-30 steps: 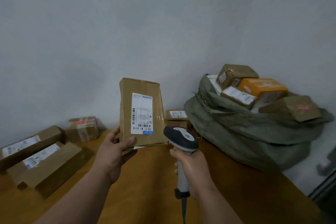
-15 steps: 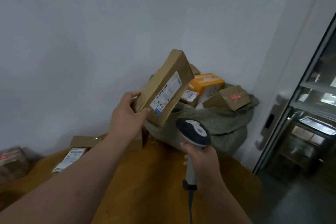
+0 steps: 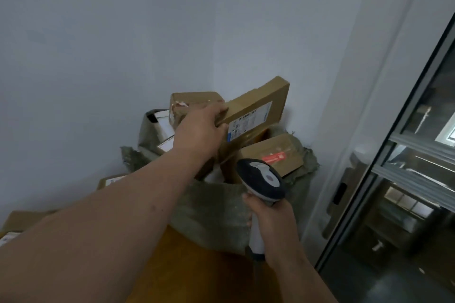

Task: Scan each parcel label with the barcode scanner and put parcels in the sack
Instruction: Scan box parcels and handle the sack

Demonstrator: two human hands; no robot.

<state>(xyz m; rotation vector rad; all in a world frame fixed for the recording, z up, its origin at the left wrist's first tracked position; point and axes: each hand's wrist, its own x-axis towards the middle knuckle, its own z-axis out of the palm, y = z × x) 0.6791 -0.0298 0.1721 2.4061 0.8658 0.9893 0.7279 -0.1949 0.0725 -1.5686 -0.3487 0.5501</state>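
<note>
Two bare hands, left hand [image 3: 199,130] fingers clamped on flat brown cardboard parcel [image 3: 256,110] tilted over grey-green woven sack [image 3: 211,209] at counter's far corner, right hand [image 3: 270,219] gripping grey-and-white barcode scanner [image 3: 262,181] beside the sack.

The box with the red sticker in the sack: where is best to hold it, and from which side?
Probably the near right corner of the box with the red sticker, approached from the right: it lies flat at the sack edge, and that corner looks exposed, while the held parcel blocks its left.
</note>
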